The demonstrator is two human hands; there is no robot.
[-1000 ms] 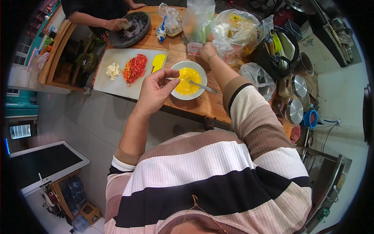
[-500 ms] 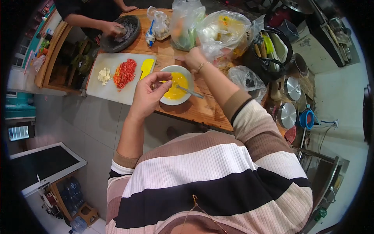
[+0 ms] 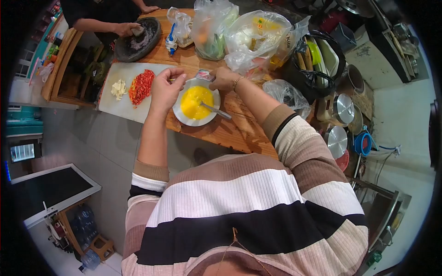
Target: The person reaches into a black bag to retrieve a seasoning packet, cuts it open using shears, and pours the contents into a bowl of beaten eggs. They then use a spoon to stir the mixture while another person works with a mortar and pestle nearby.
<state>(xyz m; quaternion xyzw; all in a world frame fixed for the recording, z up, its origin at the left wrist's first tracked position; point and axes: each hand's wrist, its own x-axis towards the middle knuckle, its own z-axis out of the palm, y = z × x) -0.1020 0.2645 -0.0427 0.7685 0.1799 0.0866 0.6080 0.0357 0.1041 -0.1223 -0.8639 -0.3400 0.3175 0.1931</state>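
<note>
A white bowl (image 3: 178,112) of beaten egg (image 3: 191,101) stands near the table edge, with a metal spoon (image 3: 216,110) leaning in it. Just behind its far right rim, my right hand (image 3: 224,78) grips a small printed sachet (image 3: 203,74) between closed fingers. My left hand (image 3: 166,89) is raised by the bowl's left side, its fingers curled to the thumb; whatever they hold, if anything, is hidden. Behind that hand lies a white cutting board (image 3: 122,105) with chopped red chili (image 3: 141,87) and pale chopped pieces (image 3: 118,89). The yellow spatula there is almost wholly covered.
Another person's hand (image 3: 128,29) works a stone pestle in a dark mortar (image 3: 154,39) at the far left. Plastic bags (image 3: 209,32) of groceries line the back of the wooden table (image 3: 244,122). A black bag (image 3: 317,83) and metal-lidded jars (image 3: 344,109) stand to the right.
My right hand has come back from beside the bags toward the bowl, now with the sachet in view. My left hand has shifted left and up, over the spatula.
</note>
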